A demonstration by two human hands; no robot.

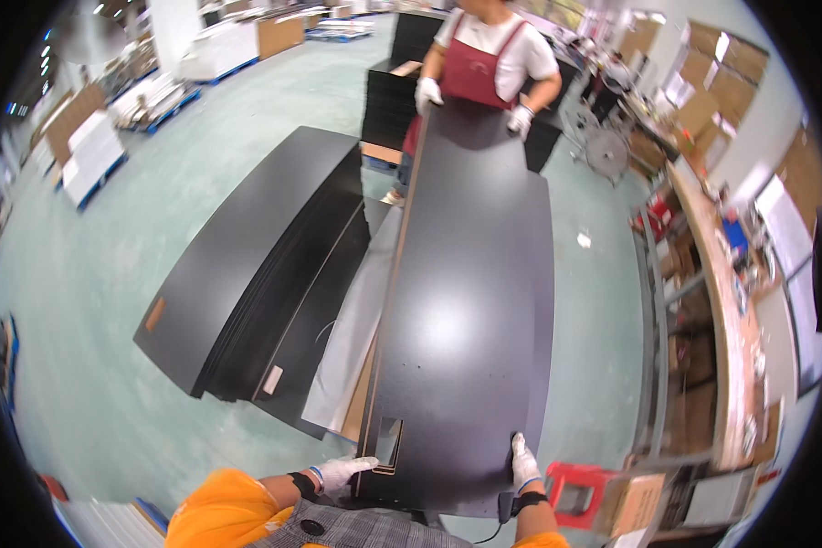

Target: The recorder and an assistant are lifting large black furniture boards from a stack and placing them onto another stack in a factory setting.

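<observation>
A long black panel [452, 274] with a rectangular cutout near its close left corner stretches away from me. My left hand [340, 470], in a white glove, grips its left edge beside the cutout, thumb on top. On the right edge my right hand [524, 464], also gloved, holds the panel; its fingers are partly hidden by the edge. A person in a dark red apron [480, 68] holds the far end with both gloved hands. Another dark panel [541, 301] shows under the right side. Grey sheet material [345, 356] lies along the left side.
To the left stands a stack of black panels [256, 219]. More black stacks [385, 110] rise behind the person. A red stool [577, 493] and a cardboard box [632, 507] are near my right hand. A long workbench [717, 310] runs along the right, with a floor fan [607, 152] beyond.
</observation>
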